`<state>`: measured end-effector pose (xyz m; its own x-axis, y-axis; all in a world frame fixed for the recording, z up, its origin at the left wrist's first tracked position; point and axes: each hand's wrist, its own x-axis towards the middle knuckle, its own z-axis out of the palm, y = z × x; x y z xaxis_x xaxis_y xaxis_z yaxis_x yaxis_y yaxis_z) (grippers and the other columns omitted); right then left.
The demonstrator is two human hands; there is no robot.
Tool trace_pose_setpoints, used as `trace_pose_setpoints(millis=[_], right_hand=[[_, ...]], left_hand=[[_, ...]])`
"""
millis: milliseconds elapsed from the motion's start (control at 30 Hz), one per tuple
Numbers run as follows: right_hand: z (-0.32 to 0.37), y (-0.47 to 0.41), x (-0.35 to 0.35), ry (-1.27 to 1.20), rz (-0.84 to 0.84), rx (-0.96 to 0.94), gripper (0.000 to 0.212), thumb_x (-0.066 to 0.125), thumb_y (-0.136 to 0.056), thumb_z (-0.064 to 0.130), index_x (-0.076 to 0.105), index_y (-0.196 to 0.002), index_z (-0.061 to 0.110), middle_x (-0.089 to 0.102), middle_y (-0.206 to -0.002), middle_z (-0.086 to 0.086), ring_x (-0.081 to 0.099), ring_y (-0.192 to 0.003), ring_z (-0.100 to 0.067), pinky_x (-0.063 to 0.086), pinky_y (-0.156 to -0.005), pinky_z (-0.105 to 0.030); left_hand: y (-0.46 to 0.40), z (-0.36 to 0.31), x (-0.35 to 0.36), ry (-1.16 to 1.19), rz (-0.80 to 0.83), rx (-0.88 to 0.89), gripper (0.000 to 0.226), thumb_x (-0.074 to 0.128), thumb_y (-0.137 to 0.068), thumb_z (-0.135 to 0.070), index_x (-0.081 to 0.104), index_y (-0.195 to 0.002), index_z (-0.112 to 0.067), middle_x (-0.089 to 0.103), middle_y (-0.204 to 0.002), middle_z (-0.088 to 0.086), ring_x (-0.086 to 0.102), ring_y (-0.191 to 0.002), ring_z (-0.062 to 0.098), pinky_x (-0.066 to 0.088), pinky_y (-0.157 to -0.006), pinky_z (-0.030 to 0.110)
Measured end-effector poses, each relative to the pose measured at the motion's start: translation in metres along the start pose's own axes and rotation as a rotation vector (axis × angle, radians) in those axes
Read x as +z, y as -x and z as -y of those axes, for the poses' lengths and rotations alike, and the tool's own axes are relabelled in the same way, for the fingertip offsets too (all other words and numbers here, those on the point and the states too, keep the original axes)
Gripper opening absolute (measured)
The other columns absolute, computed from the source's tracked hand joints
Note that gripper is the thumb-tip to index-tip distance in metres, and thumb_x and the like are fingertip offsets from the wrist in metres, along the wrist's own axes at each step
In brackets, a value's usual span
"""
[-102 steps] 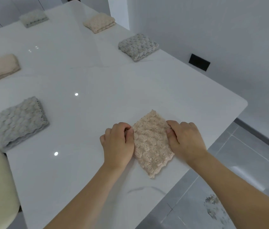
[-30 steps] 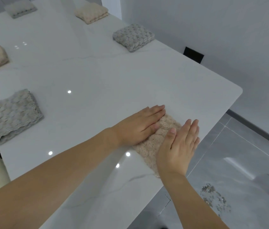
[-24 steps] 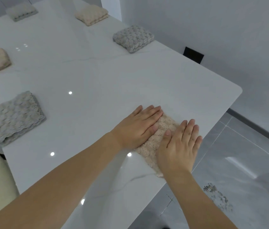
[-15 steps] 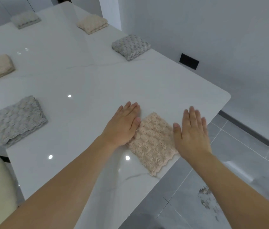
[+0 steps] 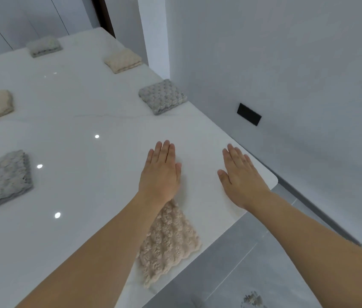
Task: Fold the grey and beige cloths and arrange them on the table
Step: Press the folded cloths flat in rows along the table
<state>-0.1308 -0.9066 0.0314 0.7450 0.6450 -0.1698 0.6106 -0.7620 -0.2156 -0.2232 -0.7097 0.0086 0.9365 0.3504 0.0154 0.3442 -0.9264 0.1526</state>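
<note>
Both hands hover flat over the white desk (image 5: 82, 121), fingers straight and together, holding nothing. The left hand (image 5: 161, 174) sits at frame centre, its wrist over the upper corner of a folded beige cloth (image 5: 171, 241) lying at the desk's lower edge. The right hand (image 5: 241, 176) is right of centre, near the desk's rounded corner. Other folded cloths lie apart: grey (image 5: 163, 95) above centre, beige (image 5: 122, 60) higher up, grey (image 5: 0, 177) at left.
</note>
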Motion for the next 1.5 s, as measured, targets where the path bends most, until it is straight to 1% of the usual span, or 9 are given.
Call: trace_pose_setpoints(millis=[233,333,467,600,767,900,1000,1300,1500], right_hand=[[-0.023,-0.062,-0.026,0.027,0.023,-0.065,0.061,0.018,-0.104,0.036,-0.006,-0.153,0.009,-0.014,-0.161,-0.004,-0.014,-0.147,-0.017,-0.01,-0.118,-0.032],[-0.03,-0.091,-0.033,0.013,0.026,-0.079,0.062,0.019,-0.104,0.036,-0.006,-0.153,0.008,-0.013,-0.161,-0.005,-0.012,-0.148,-0.017,-0.006,-0.12,-0.035],[-0.04,-0.134,-0.044,-0.025,0.024,-0.122,0.062,0.021,-0.103,0.035,-0.004,-0.153,0.008,-0.011,-0.161,-0.006,-0.011,-0.148,-0.017,-0.004,-0.121,-0.036],[-0.058,-0.175,-0.051,-0.068,0.025,-0.197,0.062,0.022,-0.103,0.034,-0.002,-0.153,0.007,-0.009,-0.161,-0.007,-0.01,-0.148,-0.017,-0.006,-0.121,-0.034],[-0.098,-0.216,-0.06,-0.033,0.077,-0.311,0.061,0.021,-0.104,0.035,-0.003,-0.153,0.007,-0.008,-0.161,-0.006,-0.01,-0.148,-0.016,-0.005,-0.121,-0.033],[-0.12,-0.249,-0.064,-0.034,0.092,-0.403,0.061,0.021,-0.103,0.036,-0.001,-0.153,0.008,-0.007,-0.162,-0.006,-0.011,-0.148,-0.014,-0.006,-0.121,-0.033],[-0.123,-0.279,-0.065,-0.005,0.128,-0.462,0.061,0.02,-0.103,0.036,-0.002,-0.153,0.009,-0.008,-0.162,-0.004,-0.011,-0.148,-0.013,-0.008,-0.12,-0.031],[-0.116,-0.37,-0.062,0.004,0.214,-0.671,0.061,0.019,-0.103,0.036,-0.004,-0.154,0.011,-0.012,-0.161,-0.002,-0.015,-0.147,-0.011,-0.01,-0.119,-0.03],[-0.123,-0.432,-0.076,0.001,0.276,-0.826,0.059,0.02,-0.104,0.035,-0.001,-0.154,0.011,-0.008,-0.162,-0.002,-0.011,-0.147,-0.011,-0.007,-0.12,-0.028]], left_hand=[[-0.053,-0.016,-0.003,0.007,-0.064,-0.093,0.059,0.017,-0.105,-0.034,0.007,-0.155,-0.005,0.004,-0.165,0.01,-0.003,-0.152,0.025,-0.003,-0.123,0.039],[-0.081,-0.02,0.002,0.018,-0.096,-0.151,0.06,0.018,-0.104,-0.034,0.01,-0.155,-0.004,0.006,-0.164,0.011,-0.001,-0.152,0.026,-0.003,-0.123,0.039],[-0.116,-0.028,0.01,0.013,-0.158,-0.203,0.068,0.006,-0.098,-0.038,0.017,-0.154,-0.002,0.014,-0.163,0.013,0.007,-0.151,0.028,-0.002,-0.122,0.039],[-0.148,-0.04,0.019,0.005,-0.165,-0.245,0.072,0.004,-0.095,-0.04,0.021,-0.153,0.0,0.018,-0.162,0.015,0.01,-0.151,0.028,0.002,-0.122,0.04],[-0.184,-0.065,0.03,-0.004,-0.194,-0.346,0.068,0.009,-0.098,-0.039,0.024,-0.151,0.001,0.021,-0.161,0.016,0.013,-0.15,0.029,0.007,-0.122,0.042],[-0.205,-0.077,0.038,0.025,-0.212,-0.404,0.069,0.007,-0.098,-0.041,0.019,-0.153,-0.001,0.015,-0.163,0.014,0.008,-0.151,0.026,0.0,-0.122,0.039],[-0.222,-0.077,0.043,0.023,-0.251,-0.451,0.066,0.011,-0.1,-0.04,0.018,-0.154,-0.002,0.013,-0.163,0.013,0.007,-0.151,0.026,0.0,-0.122,0.039],[-0.28,-0.082,0.056,0.042,-0.361,-0.641,0.062,0.02,-0.102,-0.036,0.023,-0.152,0.0,0.019,-0.161,0.016,0.014,-0.15,0.03,0.012,-0.122,0.045],[-0.311,-0.086,0.059,0.014,-0.392,-0.873,0.063,0.024,-0.102,-0.035,0.02,-0.153,0.001,0.017,-0.161,0.017,0.01,-0.15,0.031,0.006,-0.122,0.044]])
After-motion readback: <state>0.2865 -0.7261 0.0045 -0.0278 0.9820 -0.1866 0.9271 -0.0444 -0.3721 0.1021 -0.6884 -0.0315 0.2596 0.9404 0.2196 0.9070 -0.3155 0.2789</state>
